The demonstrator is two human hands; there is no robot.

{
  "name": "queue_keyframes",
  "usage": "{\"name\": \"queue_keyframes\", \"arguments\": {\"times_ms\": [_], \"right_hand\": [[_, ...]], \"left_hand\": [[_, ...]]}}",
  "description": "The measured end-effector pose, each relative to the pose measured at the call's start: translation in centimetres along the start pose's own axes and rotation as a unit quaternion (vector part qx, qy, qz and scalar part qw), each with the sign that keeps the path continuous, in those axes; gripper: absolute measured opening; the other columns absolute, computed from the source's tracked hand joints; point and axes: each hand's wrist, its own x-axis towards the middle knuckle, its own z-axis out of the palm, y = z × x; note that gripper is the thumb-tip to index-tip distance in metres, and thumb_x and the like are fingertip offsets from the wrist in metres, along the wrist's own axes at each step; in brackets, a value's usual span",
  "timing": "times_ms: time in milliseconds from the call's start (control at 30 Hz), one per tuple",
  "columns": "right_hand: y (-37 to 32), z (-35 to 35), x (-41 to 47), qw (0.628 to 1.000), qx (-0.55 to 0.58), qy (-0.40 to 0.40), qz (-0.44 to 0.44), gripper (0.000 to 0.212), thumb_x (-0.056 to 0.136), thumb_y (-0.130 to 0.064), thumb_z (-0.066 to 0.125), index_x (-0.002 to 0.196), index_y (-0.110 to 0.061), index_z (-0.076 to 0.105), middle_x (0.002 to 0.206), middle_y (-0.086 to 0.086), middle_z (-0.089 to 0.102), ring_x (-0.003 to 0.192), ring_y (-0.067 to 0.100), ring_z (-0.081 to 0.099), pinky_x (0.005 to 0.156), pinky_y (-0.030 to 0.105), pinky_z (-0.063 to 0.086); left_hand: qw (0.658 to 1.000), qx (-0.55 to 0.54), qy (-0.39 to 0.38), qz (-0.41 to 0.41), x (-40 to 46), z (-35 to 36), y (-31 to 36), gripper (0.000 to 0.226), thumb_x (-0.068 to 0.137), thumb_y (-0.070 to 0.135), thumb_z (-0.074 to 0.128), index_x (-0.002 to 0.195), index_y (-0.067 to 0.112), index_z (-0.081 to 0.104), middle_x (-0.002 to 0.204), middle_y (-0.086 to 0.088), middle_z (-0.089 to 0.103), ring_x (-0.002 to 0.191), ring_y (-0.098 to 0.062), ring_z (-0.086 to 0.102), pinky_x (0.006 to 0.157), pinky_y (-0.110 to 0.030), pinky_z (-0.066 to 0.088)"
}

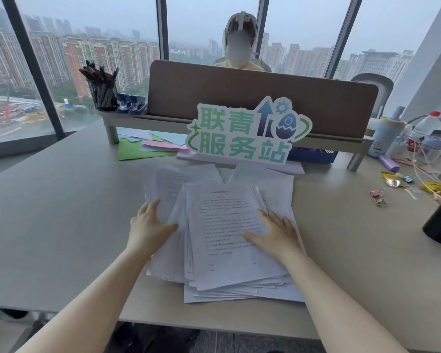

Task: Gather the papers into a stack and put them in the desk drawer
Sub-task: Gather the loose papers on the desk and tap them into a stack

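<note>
**Both hands on the loose papers**

The untidy pile of white printed papers [222,233] lies on the near middle of the grey desk [61,212]. The left hand [148,225] touches its left edge, the right hand [275,233] lies flat on top; fingers [265,215] spread.

Two bare forearms reach forward; left hand [149,226] and right hand [274,231] lie flat, palms down, fingers spread.
</note>
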Motion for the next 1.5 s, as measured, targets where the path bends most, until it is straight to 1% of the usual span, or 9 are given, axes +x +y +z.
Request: {"name": "queue_keyframes", "arguments": {"times_ms": [133, 267, 400, 467, 600, 767, 1000, 1167, 1500], "right_hand": [[0.7, -1.4, 0.2, 0.992, 0.026, 0.059, 0.106, 0.109, 0.072, -0.084, 0.053, 0.159, -0.028, 0.016, 0.159, 0.018, 0.032, 0.145, 0.038, 0.027, 0.114, 0.045, 0.032], [0.0, -2.9, 0.9, 0.98, 0.09, 0.107, 0.144, 0.1, 0.076, -0.064, 0.071, 0.154, -0.02, 0.026, 0.141, 0.022, 0.048, 0.129, 0.039, 0.046, 0.097, 0.04, 0.04], [-0.7, -4.0, 2.3, 0.95, 0.249, 0.098, 0.164, 0.048, 0.075, -0.027, 0.081, 0.111, -0.006, 0.058, 0.116, 0.015, 0.065, 0.1, 0.033, 0.063, 0.084, 0.04, 0.053], [-0.8, -4.1, 2.5, 0.94, 0.29, 0.07, 0.164, 0.027, 0.079, -0.018, 0.079, 0.095, -0.002, 0.064, 0.102, 0.013, 0.069, 0.083, 0.029, 0.063, 0.079, 0.038, 0.055], [-1.2, -4.1, 2.7, 0.933, 0.316, 0.045, 0.165, 0.032, 0.084, -0.017, 0.077, 0.097, -0.001, 0.052, 0.089, 0.008, 0.059, 0.086, 0.028, 0.059, 0.087, 0.039, 0.053], [-1.5, -4.0, 2.9, 0.943, 0.281, 0.038, 0.175, 0.034, 0.081, -0.014, 0.076, 0.107, -0.001, 0.058, 0.079, 0.005, 0.057, 0.082, 0.028, 0.059, 0.081, 0.034, 0.052], [-2.7, -3.5, 2.9, 0.946, 0.276, 0.028, 0.167, 0.032, 0.085, -0.006, 0.068, 0.115, 0.002, 0.064, 0.106, 0.016, 0.071, 0.092, 0.03, 0.069, 0.094, 0.043, 0.054], [-3.3, -2.9, 2.9, 0.964, 0.227, 0.048, 0.133, 0.02, 0.08, -0.007, 0.06, 0.099, -0.004, 0.068, 0.086, 0.009, 0.065, 0.074, 0.026, 0.061, 0.064, 0.029, 0.045], [-2.1, -3.8, 2.6, 0.953, 0.256, 0.024, 0.16, 0.026, 0.087, 0.001, 0.057, 0.113, 0.002, 0.059, 0.07, 0.003, 0.045, 0.073, 0.022, 0.05, 0.065, 0.03, 0.039]], "left_hand": [[0.981, -0.161, 0.024, -0.105, 0.5, -2.0, 1.1, 0.079, 0.079, 0.017, 0.073, 0.146, 0.013, 0.032, 0.131, -0.014, 0.054, 0.104, -0.034, 0.055, 0.08, -0.04, 0.048], [0.953, -0.241, -0.03, -0.178, 1.5, -2.5, 1.3, 0.053, 0.073, 0.013, 0.08, 0.118, -0.004, 0.058, 0.09, -0.014, 0.067, 0.081, -0.033, 0.067, 0.076, -0.043, 0.057], [0.954, -0.228, -0.071, -0.182, 1.6, -1.9, 1.7, 0.037, 0.071, 0.015, 0.082, 0.099, -0.003, 0.067, 0.073, -0.014, 0.067, 0.054, -0.025, 0.06, 0.047, -0.026, 0.045], [0.956, -0.22, -0.089, -0.173, 1.7, -1.5, 2.0, 0.034, 0.07, 0.014, 0.083, 0.097, -0.001, 0.067, 0.079, -0.015, 0.07, 0.061, -0.027, 0.065, 0.05, -0.027, 0.049], [0.97, -0.171, -0.1, -0.138, 2.1, 0.0, 2.5, 0.024, 0.064, 0.012, 0.084, 0.08, 0.006, 0.067, 0.092, -0.016, 0.073, 0.085, -0.033, 0.07, 0.085, -0.044, 0.058], [0.989, -0.076, -0.103, -0.08, 1.7, 0.7, 4.8, 0.047, 0.057, 0.019, 0.079, 0.099, 0.004, 0.066, 0.092, -0.013, 0.07, 0.09, -0.033, 0.067, 0.084, -0.043, 0.057], [0.976, -0.145, -0.114, -0.113, 1.9, 1.5, 4.4, 0.055, 0.055, 0.012, 0.084, 0.106, 0.005, 0.064, 0.1, -0.016, 0.071, 0.092, -0.034, 0.069, 0.086, -0.047, 0.058], [0.98, -0.128, -0.109, -0.104, 1.4, 1.7, 4.3, 0.05, 0.055, 0.013, 0.083, 0.101, 0.003, 0.064, 0.095, -0.016, 0.071, 0.088, -0.034, 0.069, 0.084, -0.048, 0.058], [0.973, -0.172, -0.111, -0.106, 1.0, 2.8, 4.4, 0.044, 0.061, 0.006, 0.082, 0.101, 0.005, 0.062, 0.1, -0.016, 0.07, 0.094, -0.035, 0.067, 0.087, -0.047, 0.057]]}}
